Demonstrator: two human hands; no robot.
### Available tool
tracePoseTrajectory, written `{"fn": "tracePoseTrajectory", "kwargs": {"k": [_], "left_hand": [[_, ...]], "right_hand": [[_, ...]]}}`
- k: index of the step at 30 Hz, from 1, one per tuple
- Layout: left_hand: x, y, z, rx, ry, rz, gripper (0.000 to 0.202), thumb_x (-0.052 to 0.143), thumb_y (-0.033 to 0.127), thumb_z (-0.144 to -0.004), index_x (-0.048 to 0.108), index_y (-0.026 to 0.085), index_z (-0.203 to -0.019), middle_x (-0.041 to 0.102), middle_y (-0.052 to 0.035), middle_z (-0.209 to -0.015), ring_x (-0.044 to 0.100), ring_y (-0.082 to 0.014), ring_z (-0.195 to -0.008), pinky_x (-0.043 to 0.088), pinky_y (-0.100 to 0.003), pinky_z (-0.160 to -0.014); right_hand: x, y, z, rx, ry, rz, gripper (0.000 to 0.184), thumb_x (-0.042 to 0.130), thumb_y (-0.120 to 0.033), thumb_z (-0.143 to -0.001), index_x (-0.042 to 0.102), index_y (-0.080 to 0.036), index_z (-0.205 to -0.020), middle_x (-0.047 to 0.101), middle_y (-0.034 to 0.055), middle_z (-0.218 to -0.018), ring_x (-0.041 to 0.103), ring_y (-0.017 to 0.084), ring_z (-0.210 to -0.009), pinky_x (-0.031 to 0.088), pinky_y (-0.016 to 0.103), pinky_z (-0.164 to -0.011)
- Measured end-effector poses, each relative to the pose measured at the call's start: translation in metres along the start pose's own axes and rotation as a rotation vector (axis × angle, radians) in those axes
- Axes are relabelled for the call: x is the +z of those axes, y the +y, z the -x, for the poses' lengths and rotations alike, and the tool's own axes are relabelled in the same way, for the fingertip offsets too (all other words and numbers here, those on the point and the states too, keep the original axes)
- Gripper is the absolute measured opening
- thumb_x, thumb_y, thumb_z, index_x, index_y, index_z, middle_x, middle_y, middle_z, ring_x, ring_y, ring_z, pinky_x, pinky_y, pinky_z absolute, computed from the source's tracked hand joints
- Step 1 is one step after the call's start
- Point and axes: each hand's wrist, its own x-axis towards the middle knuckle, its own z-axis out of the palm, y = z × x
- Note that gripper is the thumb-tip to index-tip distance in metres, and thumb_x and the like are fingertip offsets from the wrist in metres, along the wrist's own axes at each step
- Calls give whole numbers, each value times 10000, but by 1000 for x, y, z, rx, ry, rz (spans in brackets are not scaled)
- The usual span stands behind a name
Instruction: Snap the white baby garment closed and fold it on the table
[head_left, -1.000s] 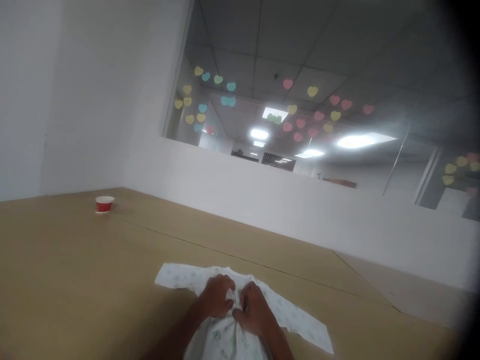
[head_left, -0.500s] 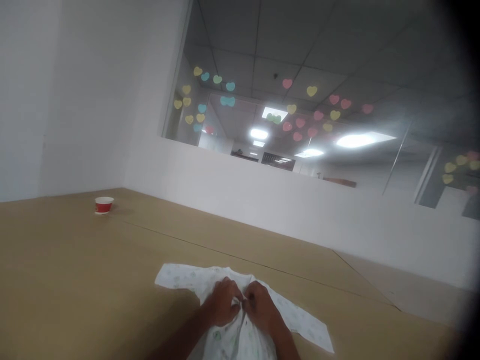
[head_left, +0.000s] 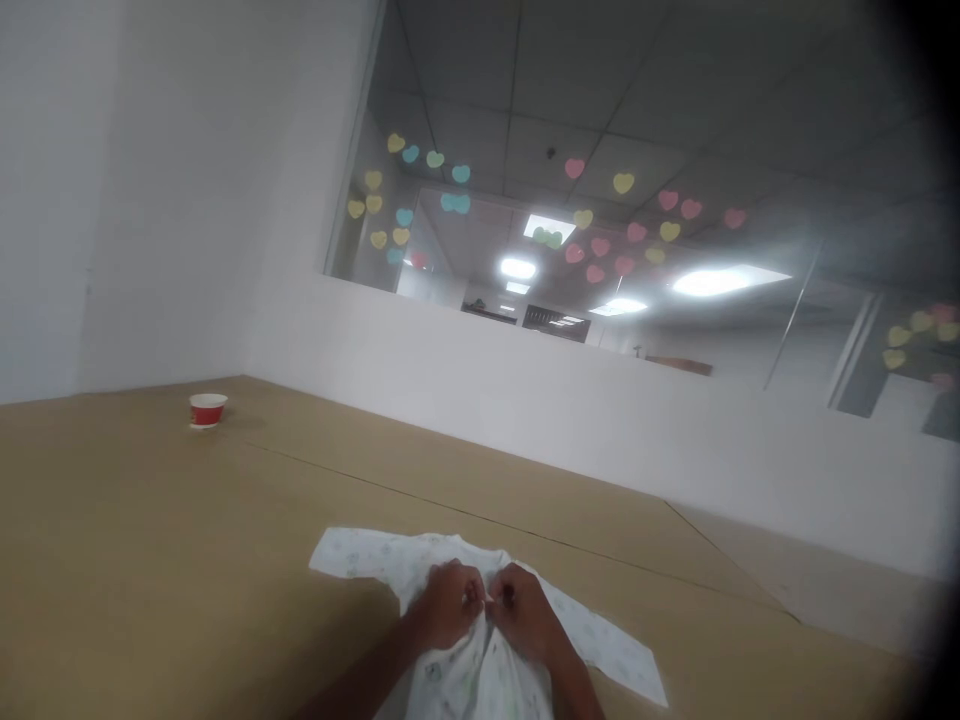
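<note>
A small white long-sleeved shirt point(head_left: 611, 640) with a faint green print lies on the table, its sleeves spread to both sides and its collar pointing away from me. My left hand point(head_left: 452, 603) is closed on the front edge of the shirt, just below the collar. Right beside it, my right hand point(head_left: 523, 610) pinches the opposite front edge, and the fingertips of both hands nearly touch. The cloth is drawn up into folds beneath them. Whatever small part lies between the fingertips is hidden. The shirt's lower end runs out of the picture at the bottom.
A red and white paper cup point(head_left: 208, 411) stands far left on the brown table point(head_left: 150, 540). A seam crosses the tabletop beyond the shirt. Behind it rises a white wall point(head_left: 450, 375) with a window point(head_left: 510, 130) bearing heart-shaped stickers.
My left fingers have curled in a little more, and the cloth under my hands has shifted slightly. The shirt's sleeves and the cup stay where they were.
</note>
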Motion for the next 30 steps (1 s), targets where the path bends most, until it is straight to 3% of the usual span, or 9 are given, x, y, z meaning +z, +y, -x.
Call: {"fn": "tracePoseTrajectory", "kwargs": {"k": [6,9,14,16,19,22,27,30], "left_hand": [[5,-14,-11,-51,58,328,161,579,114,-703,692,116,-817,687,-47,-782,629,-179,-748,450,-257,-676],[5,-17,-13,-95,86,384,163,595,137,-670,696,110,-795,690,-56,-770,636,-186,-742,462,-263,-681],[3,-16,-14,-147,87,446,159,630,199,-646,705,118,-761,703,-67,-781,647,-201,-764,487,-288,-732],[2,-15,-14,-161,90,460,160,638,211,-637,702,118,-750,707,-71,-783,649,-204,-766,492,-292,-739],[0,-12,-14,-163,88,462,151,641,211,-622,705,119,-723,714,-76,-778,654,-211,-767,495,-292,-733],[-1,-9,-14,-157,70,475,149,625,199,-617,718,120,-702,720,-77,-751,666,-219,-747,493,-282,-696],[-1,-10,-14,-115,48,488,192,532,163,-622,715,115,-657,718,-80,-710,679,-219,-706,464,-264,-635],[2,-14,-14,-150,68,457,163,589,191,-626,707,113,-708,718,-75,-736,683,-228,-735,458,-265,-635]], "right_hand": [[-5,-13,-4,86,-114,-212,233,508,-331,-712,618,-129,-673,552,23,-646,484,138,-633,350,244,-604],[-6,-16,-5,119,-108,-298,289,510,-394,-727,616,-131,-676,553,22,-651,481,129,-633,359,241,-614],[-6,-19,-6,145,-158,-354,352,434,-453,-746,414,-181,-522,407,-15,-478,362,89,-475,239,220,-484],[-5,-19,-6,171,-164,-377,348,436,-463,-740,417,-186,-530,405,-18,-462,361,89,-451,227,215,-467],[-3,-16,-6,210,-162,-395,295,488,-453,-698,501,-174,-605,434,-26,-482,366,90,-437,232,216,-456],[-2,-14,-5,153,-131,-369,247,516,-386,-679,570,-146,-661,509,-3,-562,425,100,-507,300,225,-509],[-1,-17,-3,78,-113,-335,163,536,-273,-680,611,-128,-675,609,38,-685,533,135,-656,396,246,-639],[3,-18,-2,72,-92,-287,128,552,-242,-675,614,-131,-682,622,39,-698,561,148,-675,410,243,-637]]}}
